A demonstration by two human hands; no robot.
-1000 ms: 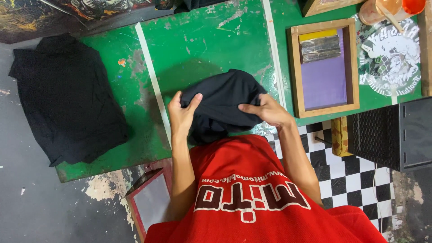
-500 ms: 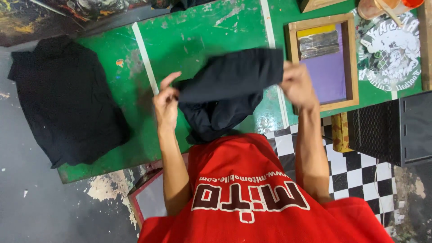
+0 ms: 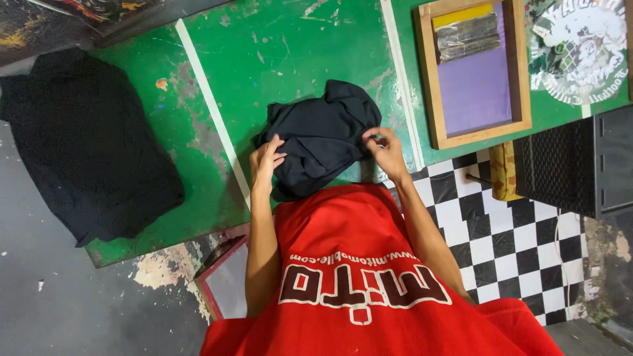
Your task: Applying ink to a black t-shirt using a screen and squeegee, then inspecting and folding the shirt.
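I see both hands on the bunched black garment [image 3: 323, 142], which lies crumpled on the green table [image 3: 290, 46] right between them, just ahead of my red shirt [image 3: 362, 264]. My left hand [image 3: 266, 161] rests curled against the near left edge of the cloth, fingers bent onto a fold; my right hand [image 3: 386, 150] pinches the right edge between thumb and fingertips. I judge this as the gathering and sorting stage: the cloth is a heap, not yet spread flat. A next move would call for finding the hem or shoulders and drawing the hands apart. Well left of my left hand lies a black pile [image 3: 86, 158]; beyond my right hand sits a wooden-framed screen [image 3: 473, 72].
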